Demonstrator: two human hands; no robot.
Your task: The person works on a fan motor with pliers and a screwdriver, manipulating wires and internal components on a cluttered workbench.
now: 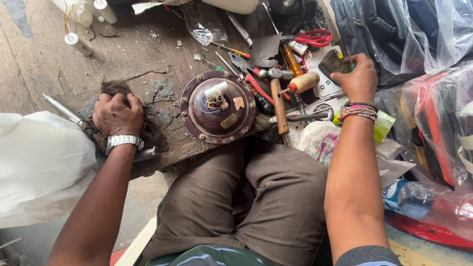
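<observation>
One plastic water bottle [414,199] near right hand's [357,79] arm, contents unclear.

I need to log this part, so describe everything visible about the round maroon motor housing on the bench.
The round maroon motor housing lies flat on the worn wooden bench, dome side up. Its flange carries a ring of bolts, and the paint looks scuffed and dusty. A short pale cylinder sits at the top centre with blue, red and white wires beside it. Two small labels are stuck on the dome. Neither hand touches it; its near edge reaches the bench's front edge, above the person's knees.
</observation>
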